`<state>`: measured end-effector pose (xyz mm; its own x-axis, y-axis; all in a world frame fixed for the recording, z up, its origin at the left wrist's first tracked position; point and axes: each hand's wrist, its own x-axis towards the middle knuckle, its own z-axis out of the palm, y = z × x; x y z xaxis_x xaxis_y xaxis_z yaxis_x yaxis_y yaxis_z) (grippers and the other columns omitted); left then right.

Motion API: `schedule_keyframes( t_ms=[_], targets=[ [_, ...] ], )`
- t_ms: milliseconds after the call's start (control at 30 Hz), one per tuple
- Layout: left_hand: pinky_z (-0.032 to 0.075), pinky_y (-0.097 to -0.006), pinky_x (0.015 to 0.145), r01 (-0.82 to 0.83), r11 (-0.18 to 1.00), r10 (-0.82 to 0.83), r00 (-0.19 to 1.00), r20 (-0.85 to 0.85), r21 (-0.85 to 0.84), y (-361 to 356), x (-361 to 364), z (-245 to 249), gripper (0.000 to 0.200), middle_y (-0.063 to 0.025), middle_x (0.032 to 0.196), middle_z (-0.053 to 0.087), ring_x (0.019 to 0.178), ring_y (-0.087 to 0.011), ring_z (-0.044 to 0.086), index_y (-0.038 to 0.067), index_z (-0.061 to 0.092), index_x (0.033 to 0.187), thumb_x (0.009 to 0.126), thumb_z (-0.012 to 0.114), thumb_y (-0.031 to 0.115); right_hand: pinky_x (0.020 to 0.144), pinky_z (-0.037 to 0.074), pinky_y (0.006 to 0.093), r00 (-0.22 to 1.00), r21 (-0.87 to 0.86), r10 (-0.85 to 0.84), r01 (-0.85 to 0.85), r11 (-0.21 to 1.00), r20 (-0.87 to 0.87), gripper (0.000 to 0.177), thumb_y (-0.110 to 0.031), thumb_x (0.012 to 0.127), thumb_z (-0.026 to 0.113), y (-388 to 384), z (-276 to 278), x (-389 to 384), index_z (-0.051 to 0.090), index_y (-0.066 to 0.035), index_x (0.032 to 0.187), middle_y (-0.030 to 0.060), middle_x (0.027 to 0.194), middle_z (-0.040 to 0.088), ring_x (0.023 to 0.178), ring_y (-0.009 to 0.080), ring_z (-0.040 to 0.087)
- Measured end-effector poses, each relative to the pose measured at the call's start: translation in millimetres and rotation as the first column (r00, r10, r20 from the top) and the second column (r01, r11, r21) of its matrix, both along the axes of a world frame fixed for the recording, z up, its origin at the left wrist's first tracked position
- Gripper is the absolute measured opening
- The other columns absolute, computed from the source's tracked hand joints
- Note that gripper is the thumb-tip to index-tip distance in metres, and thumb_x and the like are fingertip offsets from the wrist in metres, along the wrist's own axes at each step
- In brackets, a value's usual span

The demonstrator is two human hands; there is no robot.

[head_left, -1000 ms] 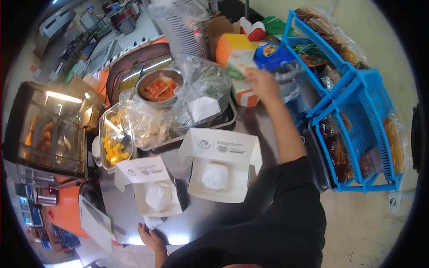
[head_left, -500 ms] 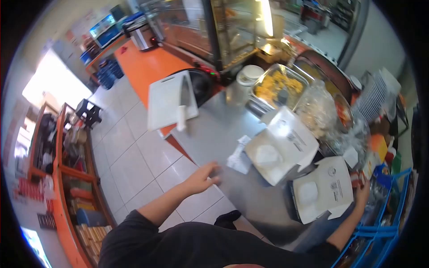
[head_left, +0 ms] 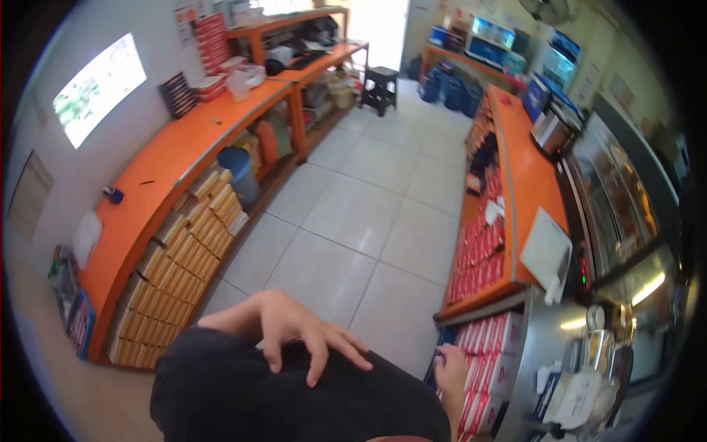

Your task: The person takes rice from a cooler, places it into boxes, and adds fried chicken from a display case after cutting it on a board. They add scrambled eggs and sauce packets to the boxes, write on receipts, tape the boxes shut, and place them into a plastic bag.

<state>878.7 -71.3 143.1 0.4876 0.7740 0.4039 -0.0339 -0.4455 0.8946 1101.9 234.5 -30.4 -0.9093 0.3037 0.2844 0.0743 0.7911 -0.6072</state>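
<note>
Left hand (head_left: 305, 335): spread, with fingers apart and loosely bent, in front of the dark shirt (head_left: 294, 398); contact with the cloth, cannot tell. Right hand (head_left: 451, 368): upright, just beside the red-and-white boxes (head_left: 487, 368); finger closure, pinch and contact, cannot tell. Red-and-white boxes: stacked in layers under the steel counter (head_left: 536, 346), at lower right; further red packs (head_left: 482, 247) under the right orange counter (head_left: 519, 162). On the steel counter: open white cartons (head_left: 574, 398), near a metal food tray (head_left: 600, 350), contents too small to tell. On the right orange counter: white cutting board (head_left: 546, 250), tilted in view, with a white-handled knife (head_left: 556, 287) at its near edge; farther back, a metal cooker (head_left: 556, 129). Alongside: glass display case (head_left: 615, 191). Opposite, under the left orange counter (head_left: 158, 169): yellow-and-white boxes (head_left: 169, 287), stacked in rows, next to a blue bucket (head_left: 237, 177). Between counters: pale tiled floor (head_left: 353, 221). At far end: dark stool (head_left: 379, 88) and blue water jugs (head_left: 449, 92).
</note>
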Motion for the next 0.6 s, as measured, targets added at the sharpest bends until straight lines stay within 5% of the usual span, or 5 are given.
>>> schedule_keyframes(
  t_ms=[133, 333, 500, 600],
  targets=[
    [0.009, -0.0565, 0.104, -0.272, 0.962, 0.271, 0.962, 0.020, 0.030, -105, -8, 12, 0.028, -0.0226, 0.143, 0.027, 0.134, -0.0442, 0.011, 0.013, 0.067, 0.089, 0.067, 0.074, 0.029, 0.083, 0.044, 0.0369, 0.879, -0.156, 0.348, -0.313, 0.937, 0.325, 0.023, -0.015, 0.078, 0.057, -62, 11, -103, 0.063, -0.006, 0.100, 0.0154, 0.097, 0.061, 0.095, 0.0305, 0.057],
    [0.004, -0.0555, 0.104, -0.556, 0.828, 0.555, 0.831, 0.028, 0.068, -195, 8, -3, 0.019, -0.0227, 0.135, 0.040, 0.133, -0.0445, 0.014, 0.008, 0.068, 0.083, 0.079, 0.063, 0.026, 0.078, 0.047, 0.0398, 0.772, -0.026, 0.536, -0.563, 0.826, 0.340, 0.023, -0.021, 0.081, 0.056, -115, 17, -187, 0.061, -0.009, 0.099, 0.0119, 0.098, 0.062, 0.093, 0.0310, 0.057],
    [0.011, -0.0539, 0.103, -0.448, 0.866, 0.444, 0.893, 0.071, 0.220, -181, -33, -34, 0.016, -0.0186, 0.123, 0.044, 0.123, -0.0397, 0.024, 0.009, 0.065, 0.082, 0.080, 0.062, 0.024, 0.075, 0.047, 0.0414, 0.797, 0.013, 0.465, -0.508, 0.861, 0.386, 0.023, -0.025, 0.083, 0.054, -118, -6, -160, 0.060, -0.011, 0.100, 0.0105, 0.093, 0.060, 0.088, 0.0300, 0.058],
    [0.016, -0.0526, 0.102, -0.534, 0.824, 0.526, 0.845, 0.093, 0.191, -150, -61, -71, 0.012, -0.0166, 0.111, 0.046, 0.113, -0.0364, 0.031, 0.008, 0.063, 0.079, 0.078, 0.063, 0.020, 0.075, 0.047, 0.0422, 0.898, -0.029, 0.288, -0.296, 0.955, 0.332, 0.022, -0.023, 0.081, 0.054, -105, 5, -123, 0.060, -0.011, 0.099, 0.0100, 0.093, 0.060, 0.090, 0.0291, 0.057]
  ],
)
